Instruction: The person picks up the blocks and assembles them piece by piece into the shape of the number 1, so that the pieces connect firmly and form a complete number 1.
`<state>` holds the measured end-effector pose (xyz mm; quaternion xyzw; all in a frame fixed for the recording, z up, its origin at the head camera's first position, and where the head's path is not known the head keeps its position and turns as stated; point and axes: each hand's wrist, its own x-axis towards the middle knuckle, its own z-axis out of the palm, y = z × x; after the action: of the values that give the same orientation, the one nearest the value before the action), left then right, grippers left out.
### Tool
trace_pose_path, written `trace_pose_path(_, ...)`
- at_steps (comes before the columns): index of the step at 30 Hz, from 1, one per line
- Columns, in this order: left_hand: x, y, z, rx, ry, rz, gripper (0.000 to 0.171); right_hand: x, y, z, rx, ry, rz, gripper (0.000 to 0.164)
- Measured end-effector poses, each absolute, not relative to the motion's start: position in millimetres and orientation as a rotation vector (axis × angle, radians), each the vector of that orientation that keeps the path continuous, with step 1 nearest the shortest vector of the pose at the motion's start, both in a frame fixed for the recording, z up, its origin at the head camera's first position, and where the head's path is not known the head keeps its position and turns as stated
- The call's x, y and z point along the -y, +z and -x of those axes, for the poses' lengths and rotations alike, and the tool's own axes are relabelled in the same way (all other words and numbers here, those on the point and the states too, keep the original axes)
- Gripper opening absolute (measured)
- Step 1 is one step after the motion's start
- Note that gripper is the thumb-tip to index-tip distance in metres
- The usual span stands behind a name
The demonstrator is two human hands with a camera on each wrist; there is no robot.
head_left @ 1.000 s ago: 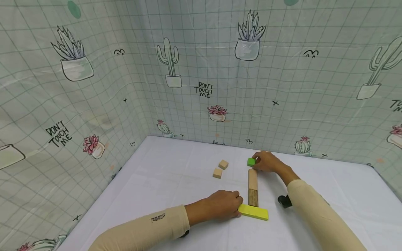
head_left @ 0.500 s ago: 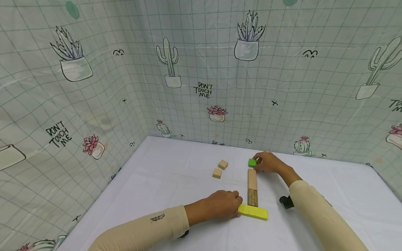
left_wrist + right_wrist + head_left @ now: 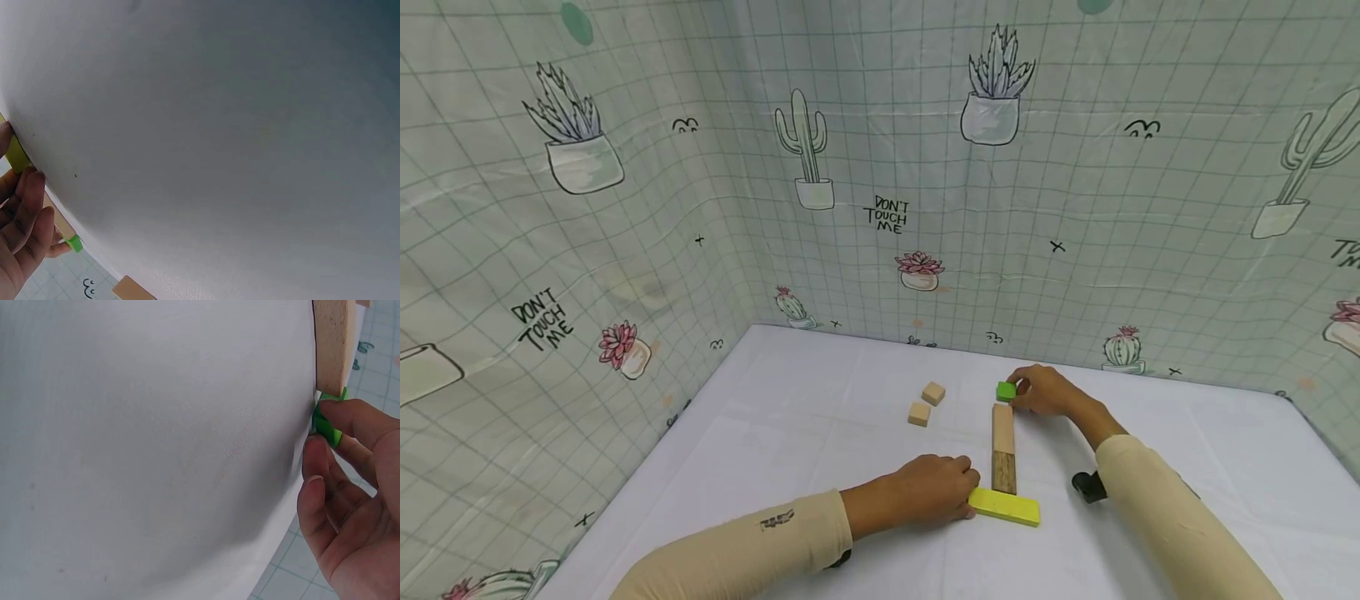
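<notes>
A yellow block (image 3: 1006, 507) lies crosswise on the table, and my left hand (image 3: 931, 490) pinches its left end between thumb and fingers. Behind it two wooden blocks run end to end: a dark-grained block (image 3: 1003, 472) nearest the yellow one, then a plain light block (image 3: 1003, 428). Just past the far end of that row is a small green block (image 3: 1006, 391). My right hand (image 3: 1047, 392) pinches this green block from the right; in the right wrist view the thumb and a finger hold the green block (image 3: 328, 422) close to the light block's end (image 3: 331, 344).
Left of the row lie two small light wooden blocks, one farther back (image 3: 933, 393) and one nearer (image 3: 919, 414). All stand on a white-covered table (image 3: 820, 400). A patterned cloth (image 3: 880, 167) with cactus drawings hangs behind and on the left.
My right hand has moved the green block slightly to the right and nearer, over the end of the row. The left hand and the yellow block have stayed in place.
</notes>
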<state>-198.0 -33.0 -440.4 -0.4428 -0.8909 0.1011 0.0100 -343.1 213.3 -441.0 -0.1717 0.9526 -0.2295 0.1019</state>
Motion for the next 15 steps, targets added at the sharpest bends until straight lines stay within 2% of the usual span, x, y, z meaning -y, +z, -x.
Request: trace_pose_path(15,33.9,-441.2,199.6,2.768,0.311,1.405,0.034,-216.3,-442.6,343.2,-2.805,-0.683,0.525,0.035)
